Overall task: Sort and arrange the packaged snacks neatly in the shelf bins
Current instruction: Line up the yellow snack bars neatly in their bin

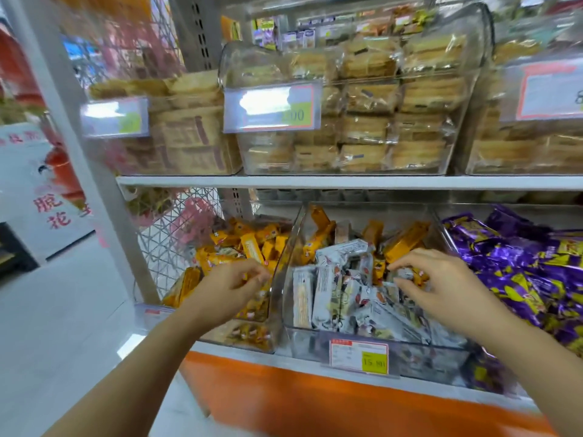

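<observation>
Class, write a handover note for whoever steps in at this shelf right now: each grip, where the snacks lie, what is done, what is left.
Left grip: over the left bin of orange packets, fingers curled; too blurred to tell if it holds one.
Right grip: in the middle bin, pinching a packet.
Middle bin: white packets in front, stray orange packets mixed in behind.
Purple packets lie further right.
Done: the left bin seems all orange.
Left: move the strays over, straighten the white packets.
</observation>
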A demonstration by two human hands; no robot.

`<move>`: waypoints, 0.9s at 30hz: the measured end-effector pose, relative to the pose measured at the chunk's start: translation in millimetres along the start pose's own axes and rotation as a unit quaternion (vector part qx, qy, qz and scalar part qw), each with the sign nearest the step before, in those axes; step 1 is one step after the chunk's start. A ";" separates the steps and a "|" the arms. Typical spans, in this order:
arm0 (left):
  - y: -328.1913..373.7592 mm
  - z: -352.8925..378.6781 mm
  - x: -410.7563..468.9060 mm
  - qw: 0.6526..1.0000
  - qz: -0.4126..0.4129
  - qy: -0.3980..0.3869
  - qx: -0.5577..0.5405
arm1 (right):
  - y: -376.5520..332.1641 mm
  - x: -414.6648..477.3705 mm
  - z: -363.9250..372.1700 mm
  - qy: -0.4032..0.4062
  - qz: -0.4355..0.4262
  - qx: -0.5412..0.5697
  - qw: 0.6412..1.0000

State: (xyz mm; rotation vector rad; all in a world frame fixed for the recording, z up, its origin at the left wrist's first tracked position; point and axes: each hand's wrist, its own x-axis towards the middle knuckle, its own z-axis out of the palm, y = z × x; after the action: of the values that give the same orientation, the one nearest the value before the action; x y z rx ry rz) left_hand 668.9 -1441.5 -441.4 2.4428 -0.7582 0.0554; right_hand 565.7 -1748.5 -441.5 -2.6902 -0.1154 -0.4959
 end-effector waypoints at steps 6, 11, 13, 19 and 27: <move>64.9 13.8 38.0 0.991 0.070 0.112 -0.024 | 15.5 2.2 -14.3 0.064 0.031 0.021 0.997; 124.0 54.3 93.5 0.995 0.071 -0.003 -0.065 | 31.3 -2.8 -36.4 0.128 0.069 0.035 0.989; 140.5 77.3 115.7 0.997 0.042 -0.068 -0.020 | 35.8 -5.9 -42.4 0.133 0.074 0.040 0.987; 168.0 126.9 151.9 0.990 0.039 -0.120 0.054 | 48.0 -14.0 -52.9 0.140 0.078 0.060 0.985; 172.5 141.9 180.1 0.988 0.021 -0.138 0.066 | 59.3 -19.4 -66.4 0.125 0.096 0.063 0.986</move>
State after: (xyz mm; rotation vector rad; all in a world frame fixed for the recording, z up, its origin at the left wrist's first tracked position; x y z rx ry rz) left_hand 710.5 -1725.3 -434.8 2.5919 -0.9534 -0.2280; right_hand 534.9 -1829.7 -413.6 -2.4610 0.1762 -0.7326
